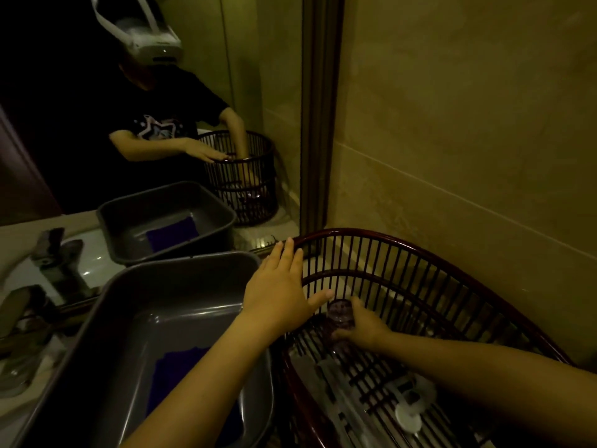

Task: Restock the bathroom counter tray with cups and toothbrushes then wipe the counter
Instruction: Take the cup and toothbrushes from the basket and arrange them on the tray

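Centre frame: left hand, fingers spread, steadies dark slatted wooden basket; right hand grips translucent purple cup inside.

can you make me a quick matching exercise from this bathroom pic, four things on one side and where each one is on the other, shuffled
Things:
1. left hand
2. right hand
3. blue cloth
4. faucet

Places:
A. lying in the bottom of the grey tub
B. on the rim of the dark slatted basket
C. at the far left, over the sink
D. down inside the basket, around a small clear cup

Pairs: 1-B, 2-D, 3-A, 4-C
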